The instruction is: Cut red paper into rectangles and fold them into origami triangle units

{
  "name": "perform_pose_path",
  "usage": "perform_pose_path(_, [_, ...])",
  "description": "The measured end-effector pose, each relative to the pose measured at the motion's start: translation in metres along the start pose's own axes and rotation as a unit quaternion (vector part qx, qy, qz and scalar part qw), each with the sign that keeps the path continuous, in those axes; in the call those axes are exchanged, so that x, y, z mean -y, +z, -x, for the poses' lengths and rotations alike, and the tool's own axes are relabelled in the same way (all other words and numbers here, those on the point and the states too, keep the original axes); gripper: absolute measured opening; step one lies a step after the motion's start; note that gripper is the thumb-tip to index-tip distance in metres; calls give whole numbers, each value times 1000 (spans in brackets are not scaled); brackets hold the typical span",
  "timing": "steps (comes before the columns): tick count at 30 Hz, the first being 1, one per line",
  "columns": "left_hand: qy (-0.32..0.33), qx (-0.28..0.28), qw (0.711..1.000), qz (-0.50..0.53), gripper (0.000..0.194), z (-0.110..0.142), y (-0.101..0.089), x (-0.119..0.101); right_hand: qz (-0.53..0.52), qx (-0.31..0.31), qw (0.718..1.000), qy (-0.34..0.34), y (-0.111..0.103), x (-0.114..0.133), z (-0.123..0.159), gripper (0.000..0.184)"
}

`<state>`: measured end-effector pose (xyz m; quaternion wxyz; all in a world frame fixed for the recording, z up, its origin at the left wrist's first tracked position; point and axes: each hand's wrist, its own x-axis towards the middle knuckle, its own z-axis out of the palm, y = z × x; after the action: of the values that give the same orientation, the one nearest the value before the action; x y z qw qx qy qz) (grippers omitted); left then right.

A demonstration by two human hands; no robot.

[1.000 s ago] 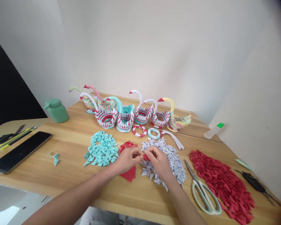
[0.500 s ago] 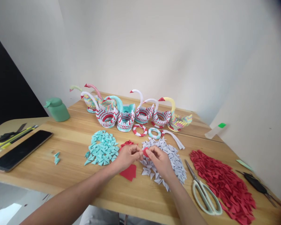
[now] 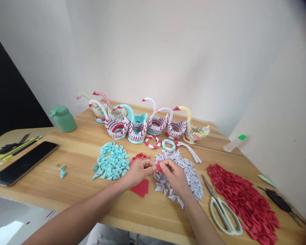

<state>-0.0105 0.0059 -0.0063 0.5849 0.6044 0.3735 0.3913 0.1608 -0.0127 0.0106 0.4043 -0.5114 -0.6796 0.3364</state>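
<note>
A small piece of red paper is pinched between my two hands above the table. My left hand grips its left side with thumb and fingers; my right hand grips the right side. Fingers partly cover the paper, so its exact folds are unclear. Beneath my right hand spreads a heap of pale lilac folded triangles. Flat red paper sheets lie under my left wrist, and a small group of red folded pieces sits just behind my left hand.
Turquoise triangles lie left, a big red pile right, beside scissors. Paper swans stand in rows behind two paper rings and a loose white neck. A phone and green jug are at left.
Both hands stay almost in place, still pinching the red paper. The whole view has shifted very slightly.
</note>
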Motion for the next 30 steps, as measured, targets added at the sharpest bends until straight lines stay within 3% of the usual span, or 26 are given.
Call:
perform_pose_path(7, [4,4,1000,17,23,0,0,1,-16,7,1000,19,0,-2,-1,26])
perform_pose_path(12, [15,-3,999,31,20,-1,1,4,-134,44,988,69,2,-5,-4,24])
perform_pose_path(15, [23,1,999,23,16,-1,3,8,-116,64,988,74,3,-6,-3,21])
perform_pose_path(24, [29,48,998,21,16,3,8,9,-75,8,996,44,0,-1,-3,36])
perform_pose_path(30, [13,-16,998,54,27,1,4,2,-141,-17,989,40,-3,-10,-4,41])
